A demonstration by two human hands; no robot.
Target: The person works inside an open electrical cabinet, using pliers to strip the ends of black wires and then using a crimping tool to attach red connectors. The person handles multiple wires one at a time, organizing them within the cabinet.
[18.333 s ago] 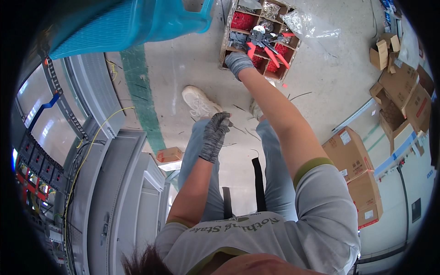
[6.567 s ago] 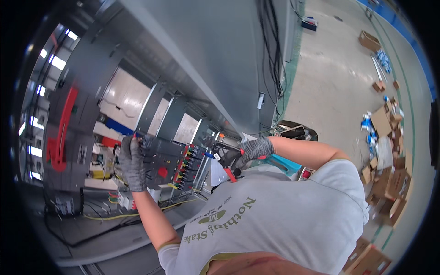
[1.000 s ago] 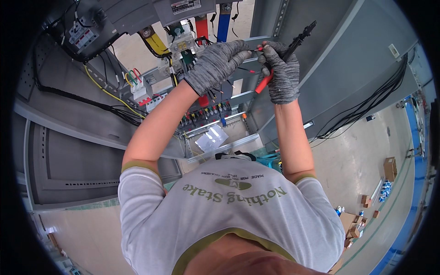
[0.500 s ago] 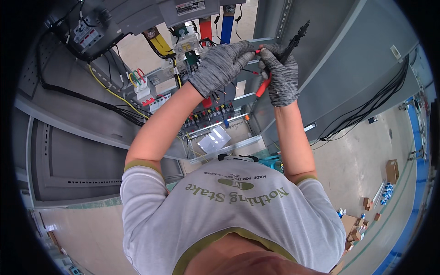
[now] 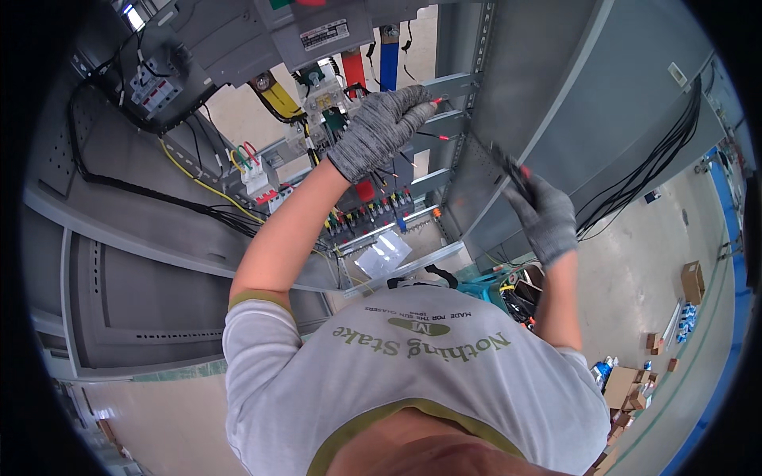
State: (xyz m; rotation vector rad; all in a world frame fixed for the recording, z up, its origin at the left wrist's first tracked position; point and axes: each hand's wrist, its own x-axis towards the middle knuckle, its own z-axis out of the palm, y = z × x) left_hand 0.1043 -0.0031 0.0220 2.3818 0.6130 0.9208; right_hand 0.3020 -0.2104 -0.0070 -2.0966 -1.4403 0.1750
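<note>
My left hand (image 5: 381,133), in a grey knitted glove, is closed in a pinch inside the cabinet. A red-sleeved wire end (image 5: 437,101) sticks out past its fingertips. Lower and to the right, my gloved right hand (image 5: 548,220) grips pliers (image 5: 509,168) with long black jaws and some red on them, blurred by motion. They are held apart from the wire. A second wire with a red tip (image 5: 443,137) hangs free just below my left fingers. Under that hand runs a row of terminals (image 5: 373,214) with coloured wire ends.
Yellow (image 5: 279,99), red (image 5: 353,70) and blue (image 5: 390,59) busbars stand at the back. A cabinet door (image 5: 611,119) with a black cable bundle (image 5: 659,163) is on the right. Below my right arm sits a tool bag (image 5: 516,293). Cardboard boxes (image 5: 627,389) lie on the floor.
My right hand has pulled away from the left, moving right and toward me with the pliers. The left hand stays near its place, still pinching the red-sleeved wire.
</note>
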